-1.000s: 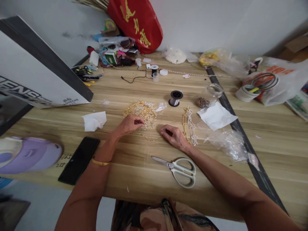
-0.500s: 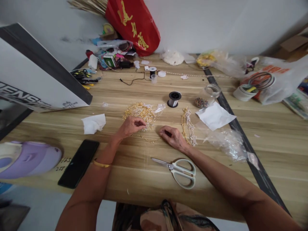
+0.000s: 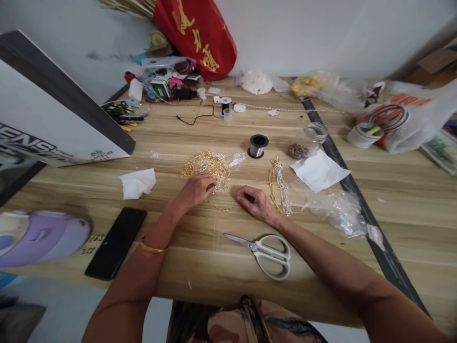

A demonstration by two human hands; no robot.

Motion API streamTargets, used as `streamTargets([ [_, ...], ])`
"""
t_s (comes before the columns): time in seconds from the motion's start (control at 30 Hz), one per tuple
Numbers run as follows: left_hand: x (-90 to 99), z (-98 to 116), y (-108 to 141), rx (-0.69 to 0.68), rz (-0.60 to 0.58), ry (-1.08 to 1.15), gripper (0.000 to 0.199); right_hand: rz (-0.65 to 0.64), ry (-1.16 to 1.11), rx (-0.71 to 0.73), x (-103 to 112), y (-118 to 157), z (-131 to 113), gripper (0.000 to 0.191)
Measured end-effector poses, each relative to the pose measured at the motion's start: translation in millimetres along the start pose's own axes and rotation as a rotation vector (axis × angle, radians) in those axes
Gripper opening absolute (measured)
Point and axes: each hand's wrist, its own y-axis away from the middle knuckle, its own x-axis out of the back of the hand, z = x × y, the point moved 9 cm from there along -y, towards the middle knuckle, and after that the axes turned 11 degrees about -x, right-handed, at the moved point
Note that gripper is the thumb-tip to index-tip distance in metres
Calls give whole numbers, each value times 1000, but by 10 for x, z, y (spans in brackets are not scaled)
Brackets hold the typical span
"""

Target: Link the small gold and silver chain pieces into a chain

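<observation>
My left hand (image 3: 196, 191) is closed at the near edge of a tangled pile of gold and silver bead chains (image 3: 205, 163). Its fingertips point down among the strands, so what they pinch is hidden. A thin gold chain (image 3: 222, 208) lies on the wood between my hands. Its right end runs to the pinched fingertips of my right hand (image 3: 255, 202), which rests on its side on the table. Just beyond that wrist lie a gold strand (image 3: 272, 183) and silver strands (image 3: 283, 190), side by side. Scissors (image 3: 262, 252) with pale handles lie in front of my right hand.
A wire spool (image 3: 257, 146) stands behind the pile, with a jar of beads (image 3: 307, 142) to its right. White paper (image 3: 319, 171) and clear plastic (image 3: 337, 212) lie at right. At left are a phone (image 3: 116, 243), a tissue (image 3: 137, 183) and a large box (image 3: 60, 109).
My left hand has rolled over, its back now turned up and its fingers lower at the pile. The right hand stays in place. The view has shifted slightly.
</observation>
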Motion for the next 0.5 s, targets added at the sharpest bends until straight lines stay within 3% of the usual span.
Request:
streamTargets([
  [0.5, -104, 7, -63, 25, 47, 11, 17, 8, 0, -1, -2, -10, -1, 15],
])
